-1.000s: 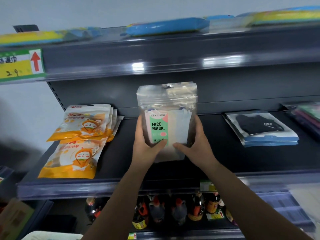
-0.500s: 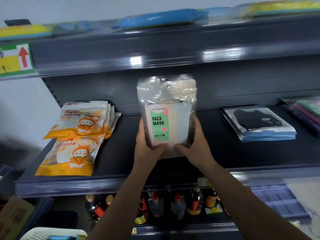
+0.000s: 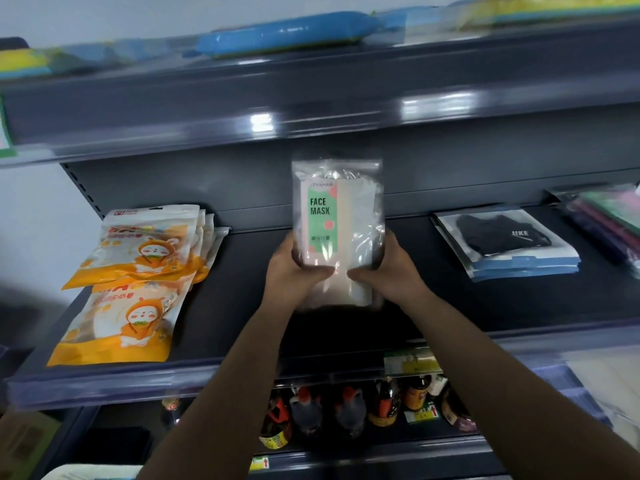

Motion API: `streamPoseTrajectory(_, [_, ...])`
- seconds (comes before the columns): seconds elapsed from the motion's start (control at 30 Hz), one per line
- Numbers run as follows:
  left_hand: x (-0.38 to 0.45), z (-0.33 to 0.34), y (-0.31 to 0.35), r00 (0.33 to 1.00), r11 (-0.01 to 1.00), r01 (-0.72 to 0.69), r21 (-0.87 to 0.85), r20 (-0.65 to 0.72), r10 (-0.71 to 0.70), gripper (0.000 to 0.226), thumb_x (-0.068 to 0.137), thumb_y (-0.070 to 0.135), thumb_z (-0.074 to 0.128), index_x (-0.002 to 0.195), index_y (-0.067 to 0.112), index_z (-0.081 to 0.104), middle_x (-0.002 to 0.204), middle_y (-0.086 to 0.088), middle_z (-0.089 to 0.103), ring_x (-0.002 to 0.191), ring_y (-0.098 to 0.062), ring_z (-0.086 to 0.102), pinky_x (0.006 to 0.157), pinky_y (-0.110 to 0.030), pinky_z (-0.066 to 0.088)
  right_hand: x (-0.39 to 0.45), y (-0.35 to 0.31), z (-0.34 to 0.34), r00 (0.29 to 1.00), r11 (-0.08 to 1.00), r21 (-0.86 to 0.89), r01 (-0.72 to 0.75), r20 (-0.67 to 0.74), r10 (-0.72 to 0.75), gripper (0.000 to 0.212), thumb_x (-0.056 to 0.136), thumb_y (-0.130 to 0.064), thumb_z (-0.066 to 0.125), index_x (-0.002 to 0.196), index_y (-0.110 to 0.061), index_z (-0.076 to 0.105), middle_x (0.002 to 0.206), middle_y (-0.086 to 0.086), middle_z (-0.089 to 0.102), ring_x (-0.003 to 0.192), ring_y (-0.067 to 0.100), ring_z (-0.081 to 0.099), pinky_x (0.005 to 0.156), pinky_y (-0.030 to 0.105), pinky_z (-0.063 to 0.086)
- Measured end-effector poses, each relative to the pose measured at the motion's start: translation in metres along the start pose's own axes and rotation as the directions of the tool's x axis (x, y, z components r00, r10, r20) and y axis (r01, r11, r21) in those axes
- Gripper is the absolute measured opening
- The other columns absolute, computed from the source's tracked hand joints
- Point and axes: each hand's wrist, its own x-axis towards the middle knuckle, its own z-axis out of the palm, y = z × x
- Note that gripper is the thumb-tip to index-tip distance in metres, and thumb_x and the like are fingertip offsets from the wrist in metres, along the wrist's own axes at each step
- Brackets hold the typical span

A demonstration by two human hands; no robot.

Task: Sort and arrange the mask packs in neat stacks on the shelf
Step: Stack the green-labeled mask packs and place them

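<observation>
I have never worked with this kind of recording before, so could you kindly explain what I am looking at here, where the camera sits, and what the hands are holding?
There is no machine here: a person wears one wide-angle camera on the head, looking forward and down, so you see that person's own two arms reaching into a shop shelf.

The left hand and right hand grip the lower sides of a bundle of clear face mask packs, held upright above the dark middle shelf; the front pack reads FACE MASK.

On that shelf, at the left, lie orange cartoon mask packs, one nearer the front edge and a fanned pile behind it. At the right sits a neat stack of black mask packs, with more colourful packs at the far right edge.

Blue and yellow packets lie on the top shelf, and sauce bottles stand below.
</observation>
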Motion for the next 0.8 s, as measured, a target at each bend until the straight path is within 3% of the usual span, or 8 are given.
streamPoseTrajectory(0.13, [0.014, 0.014, 0.0, 0.971, 0.982, 0.19, 0.004, 0.149, -0.188, 0.043, 0.07, -0.005, 0.076, 0.111, -0.002, 0.063, 0.109, -0.012, 0.068, 0.091, -0.017, 0.062, 0.059, -0.006, 0.05, 0.027, 0.017, -0.006, 0.976, 0.976, -0.128, -0.175, 0.108, 0.189, 0.063, 0.061, -0.017, 0.084, 0.117, -0.004, 0.056, 0.11, 0.002, 0.062, 0.104, 0.018, 0.059, 0.084, 0.026, 0.048])
streamPoseTrajectory(0.23, [0.021, 0.022, -0.009, 0.952, 0.962, 0.239, 0.133, 0.165, -0.26, 0.039, 0.075, 0.01, 0.077, 0.111, 0.001, 0.066, 0.11, -0.014, 0.068, 0.098, -0.022, 0.065, 0.075, -0.022, 0.055, 0.03, 0.022, -0.005, 0.966, 0.949, -0.24, -0.203, 0.109, 0.234, 0.059, 0.068, -0.021, 0.081, 0.119, -0.002, 0.057, 0.115, 0.009, 0.063, 0.108, 0.023, 0.06, 0.082, 0.026, 0.048])
streamPoseTrajectory(0.3, [0.019, 0.026, -0.004, 0.96, 0.932, 0.188, 0.31, 0.142, -0.241, 0.041, 0.079, 0.026, 0.073, 0.113, 0.004, 0.064, 0.108, -0.013, 0.068, 0.103, -0.028, 0.065, 0.075, -0.028, 0.054, 0.031, 0.024, -0.004, 0.971, 0.942, -0.278, -0.189, 0.091, 0.222, 0.072, 0.07, -0.028, 0.079, 0.129, -0.003, 0.046, 0.125, 0.013, 0.058, 0.116, 0.027, 0.055, 0.09, 0.031, 0.046])
streamPoseTrajectory(0.43, [0.007, 0.026, 0.0, 0.993, 0.879, 0.072, 0.471, 0.053, -0.11, 0.058, 0.083, 0.036, 0.065, 0.132, 0.011, 0.044, 0.133, -0.012, 0.053, 0.124, -0.034, 0.048, 0.095, -0.035, 0.041, 0.014, 0.018, -0.005, 0.994, 0.936, -0.335, 0.106, 0.048, -0.095, 0.107, 0.061, -0.054, 0.073, 0.145, -0.012, 0.022, 0.145, 0.008, 0.038, 0.136, 0.029, 0.033, 0.111, 0.042, 0.031])
streamPoseTrajectory(0.5, [-0.004, 0.024, -0.003, 0.998, 0.921, 0.039, 0.389, 0.026, -0.053, 0.052, 0.084, 0.028, 0.065, 0.131, 0.014, 0.046, 0.129, -0.008, 0.055, 0.121, -0.03, 0.05, 0.085, -0.028, 0.038, 0.002, 0.019, -0.008, 0.954, 0.813, -0.505, 0.29, 0.223, -0.201, 0.119, 0.056, -0.07, 0.062, 0.15, -0.02, 0.01, 0.157, 0.004, 0.015, 0.145, 0.027, 0.011, 0.116, 0.045, 0.019])
streamPoseTrajectory(0.57, [-0.016, 0.026, -0.009, 0.992, 0.953, 0.105, 0.285, 0.04, -0.121, 0.052, 0.086, 0.022, 0.063, 0.134, 0.016, 0.044, 0.13, -0.007, 0.055, 0.116, -0.025, 0.053, 0.082, -0.024, 0.037, -0.004, 0.026, -0.008, 0.881, 0.612, -0.652, 0.448, 0.438, -0.179, 0.112, 0.066, -0.068, 0.064, 0.151, -0.027, 0.004, 0.16, -0.001, -0.005, 0.147, 0.024, -0.007, 0.117, 0.046, 0.007])
streamPoseTrajectory(0.63, [-0.023, 0.031, -0.017, 0.985, 0.958, 0.144, 0.249, 0.058, -0.163, 0.061, 0.087, 0.02, 0.062, 0.142, 0.016, 0.035, 0.139, -0.007, 0.048, 0.123, -0.024, 0.05, 0.091, -0.028, 0.041, -0.004, 0.031, -0.004, 0.842, 0.498, -0.694, 0.52, 0.514, -0.163, 0.1, 0.076, -0.062, 0.062, 0.151, -0.027, 0.007, 0.16, -0.003, -0.005, 0.147, 0.022, -0.009, 0.119, 0.046, 0.005])
streamPoseTrajectory(0.8, [-0.019, 0.038, -0.022, 0.989, 0.961, 0.136, 0.239, 0.02, -0.145, 0.064, 0.089, 0.018, 0.059, 0.145, 0.015, 0.03, 0.144, -0.006, 0.043, 0.129, -0.023, 0.045, 0.097, -0.026, 0.037, 0.011, 0.032, 0.0, 0.841, 0.479, -0.702, 0.528, 0.509, -0.181, 0.085, 0.084, -0.057, 0.055, 0.15, -0.025, 0.013, 0.159, -0.004, 0.002, 0.147, 0.02, -0.004, 0.117, 0.043, 0.007])
